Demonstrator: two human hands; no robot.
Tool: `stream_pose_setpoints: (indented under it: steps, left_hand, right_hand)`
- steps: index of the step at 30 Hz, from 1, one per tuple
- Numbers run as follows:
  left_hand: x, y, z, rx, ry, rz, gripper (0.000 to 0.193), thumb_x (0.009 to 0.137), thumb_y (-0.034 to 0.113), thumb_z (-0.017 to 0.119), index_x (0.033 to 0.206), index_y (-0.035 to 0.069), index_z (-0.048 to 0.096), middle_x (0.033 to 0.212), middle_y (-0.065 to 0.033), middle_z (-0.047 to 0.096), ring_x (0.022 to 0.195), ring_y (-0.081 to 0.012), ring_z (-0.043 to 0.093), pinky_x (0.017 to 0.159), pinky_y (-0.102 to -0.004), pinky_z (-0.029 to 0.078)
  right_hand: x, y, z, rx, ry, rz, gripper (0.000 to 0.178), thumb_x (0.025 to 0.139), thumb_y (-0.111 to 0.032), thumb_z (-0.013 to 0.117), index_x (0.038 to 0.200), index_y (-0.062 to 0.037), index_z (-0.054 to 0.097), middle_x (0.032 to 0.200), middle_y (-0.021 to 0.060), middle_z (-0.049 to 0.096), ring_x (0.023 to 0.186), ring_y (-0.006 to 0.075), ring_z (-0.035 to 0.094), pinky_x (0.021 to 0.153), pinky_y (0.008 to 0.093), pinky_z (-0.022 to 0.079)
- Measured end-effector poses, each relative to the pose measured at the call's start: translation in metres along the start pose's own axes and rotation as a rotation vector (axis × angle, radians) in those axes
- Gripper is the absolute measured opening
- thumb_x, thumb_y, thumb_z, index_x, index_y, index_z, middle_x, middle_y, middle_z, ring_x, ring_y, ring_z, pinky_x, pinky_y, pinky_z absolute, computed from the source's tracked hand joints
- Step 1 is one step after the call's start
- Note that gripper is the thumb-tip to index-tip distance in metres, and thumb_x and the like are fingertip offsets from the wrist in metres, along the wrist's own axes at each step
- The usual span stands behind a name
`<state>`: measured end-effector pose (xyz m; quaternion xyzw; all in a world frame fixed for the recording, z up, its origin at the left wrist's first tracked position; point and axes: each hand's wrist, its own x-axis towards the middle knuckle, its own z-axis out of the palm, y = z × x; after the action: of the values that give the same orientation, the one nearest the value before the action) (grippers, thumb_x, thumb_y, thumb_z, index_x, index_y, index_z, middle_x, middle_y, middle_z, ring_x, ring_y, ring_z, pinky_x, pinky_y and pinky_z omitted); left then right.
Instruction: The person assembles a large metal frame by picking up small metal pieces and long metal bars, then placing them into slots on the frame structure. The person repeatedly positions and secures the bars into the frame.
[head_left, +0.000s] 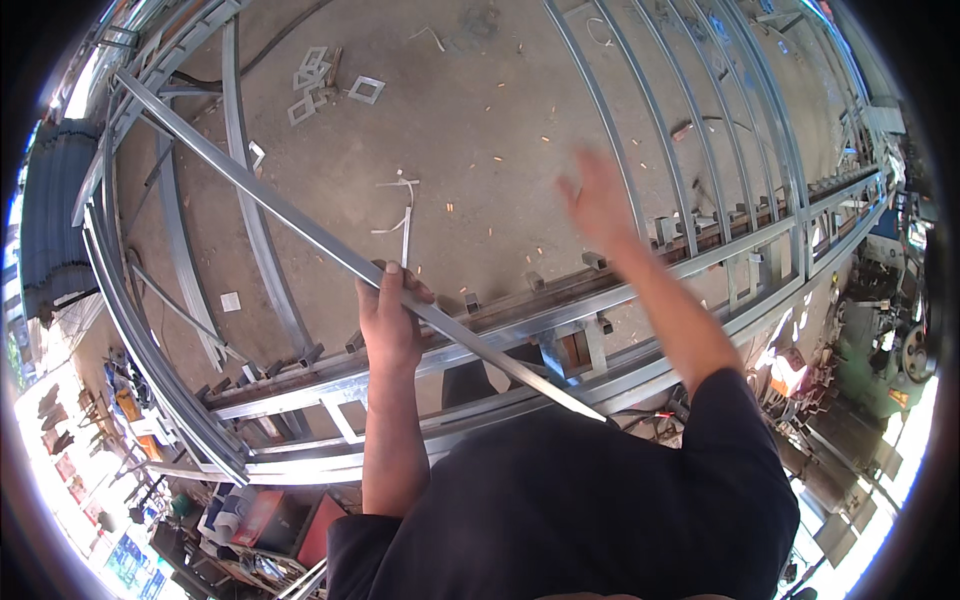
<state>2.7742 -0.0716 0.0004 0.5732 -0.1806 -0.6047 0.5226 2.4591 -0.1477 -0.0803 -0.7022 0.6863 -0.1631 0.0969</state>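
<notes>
The left hand is closed around a long, straight metal bar, its thumb laid over the upper face and its fingers curled beneath. From this grip the bar slopes away up and to the left, its far end at a metal framework; on the other side it runs down and to the right, ending just in front of the wearer's dark shirt. The right hand, blurred, is raised above and to the right of the grip, well apart from the bar; its thumb stands away from the fingers, and nothing is seen in it.

Just below the grip, a long steel rail passes from left to right beneath the bar; whether the two touch cannot be told. Directly above the grip, thin pale strips lie on the concrete floor. Farther up and to the left lie diamond-shaped metal plates with open centres. Several parallel metal bars extend to the upper right. Well to the left of the grip stand grey corrugated sheets.
</notes>
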Motion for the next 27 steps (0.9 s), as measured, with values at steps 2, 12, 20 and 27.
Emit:
stream_pose_setpoints:
  steps: [2, 12, 20, 27]
  left_hand:
    - [0.007, 0.002, 0.006, -0.013, -0.020, 0.013, 0.019, 0.107, 0.021, 0.057, 0.112, 0.005, 0.048, 0.087, -0.0065, 0.057, 0.074, -0.0176, 0.062, 0.067, -0.0330, 0.054]
    - [-0.015, -0.026, 0.028, 0.578, -0.382, 0.125, 0.065, 0.105, 0.031, 0.063, 0.156, 0.002, 0.035, 0.137, -0.0182, 0.059, 0.122, -0.0297, 0.063, 0.104, -0.0408, 0.050]
    - [-0.043, -0.075, -0.063, 1.338, -0.076, 0.554, 0.062, 0.088, 0.027, 0.074, 0.143, 0.007, 0.054, 0.141, -0.0193, 0.057, 0.134, -0.0395, 0.051, 0.114, -0.0528, 0.038]
    - [-0.040, -0.112, -0.108, 1.460, 0.073, 0.549, 0.060, 0.091, 0.032, 0.071, 0.143, 0.007, 0.055, 0.141, -0.0194, 0.058, 0.133, -0.0384, 0.052, 0.116, -0.0520, 0.036]
  right_hand:
    - [-0.078, -0.058, -0.023, 0.411, -0.446, 0.004, 0.064, 0.099, -0.041, 0.065, 0.150, -0.0067, 0.047, 0.140, 0.0236, 0.057, 0.132, 0.0427, 0.053, 0.110, 0.0511, 0.043]
    - [-0.091, -0.071, -0.032, 0.540, -0.294, 0.354, 0.052, 0.105, -0.037, 0.058, 0.147, -0.0087, 0.048, 0.101, 0.0286, 0.071, 0.093, 0.0507, 0.068, 0.078, 0.0574, 0.053]
    - [0.082, -0.050, 0.016, 0.344, -0.212, 0.461, 0.047, 0.105, -0.038, 0.055, 0.142, -0.0097, 0.049, 0.106, 0.0272, 0.071, 0.100, 0.0493, 0.068, 0.081, 0.0591, 0.052]
    - [0.079, -0.003, 0.089, 0.311, -0.038, 0.480, 0.064, 0.104, -0.044, 0.057, 0.156, -0.0119, 0.041, 0.113, 0.0231, 0.072, 0.104, 0.0438, 0.070, 0.086, 0.0534, 0.054]
